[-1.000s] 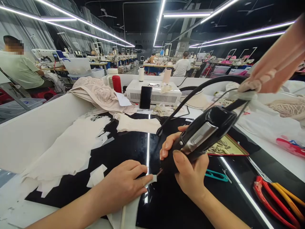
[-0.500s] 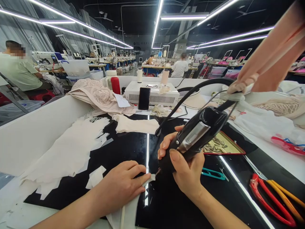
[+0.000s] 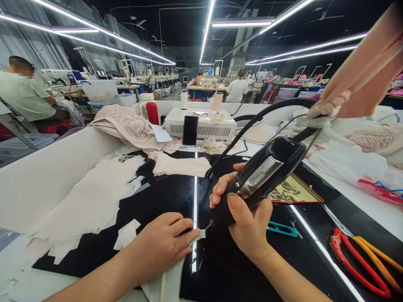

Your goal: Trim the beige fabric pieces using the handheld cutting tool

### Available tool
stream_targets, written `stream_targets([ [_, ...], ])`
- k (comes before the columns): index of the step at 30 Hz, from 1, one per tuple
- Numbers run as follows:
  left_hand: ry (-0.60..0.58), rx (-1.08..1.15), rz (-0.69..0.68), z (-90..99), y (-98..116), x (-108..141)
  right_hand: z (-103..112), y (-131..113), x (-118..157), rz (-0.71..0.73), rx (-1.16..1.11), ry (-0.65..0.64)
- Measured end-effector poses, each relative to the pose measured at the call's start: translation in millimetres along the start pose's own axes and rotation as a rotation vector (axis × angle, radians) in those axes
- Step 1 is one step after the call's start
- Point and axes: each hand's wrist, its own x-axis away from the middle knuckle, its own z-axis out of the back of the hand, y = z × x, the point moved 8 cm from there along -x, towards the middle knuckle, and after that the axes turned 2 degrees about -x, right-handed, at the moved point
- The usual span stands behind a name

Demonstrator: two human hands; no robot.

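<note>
My right hand (image 3: 245, 209) is wrapped round a black handheld tool (image 3: 261, 176) with a metal plate on its side and a cable at its top. The tool's thin tip points down-left, close to the end of a pale fabric strip (image 3: 200, 234). Fingers together, my left hand (image 3: 170, 237) presses that strip onto the black glossy board (image 3: 157, 197). Under and below my left hand lies more pale fabric (image 3: 171, 279). A small folded white piece (image 3: 126, 234) sits left of it.
Pale fabric pieces (image 3: 85, 197) are piled at left. Behind stand a phone (image 3: 190, 130), a white box (image 3: 173, 119) and a red bottle (image 3: 152, 113). At right are a metal tray (image 3: 302, 188), a teal cutter (image 3: 282, 229) and red-handled scissors (image 3: 355, 268). People sit farther back.
The tool and my right hand have shifted slightly to the right, the tool's top most. My left hand stays on the strip. Faint haze shows above the board.
</note>
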Motion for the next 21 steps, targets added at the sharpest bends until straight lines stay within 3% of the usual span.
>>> stream_targets([
  [21,0.016,0.057,0.019,4.0,-4.7,-1.9,-2.3,0.9,5.9,-0.026,-0.027,-0.008],
])
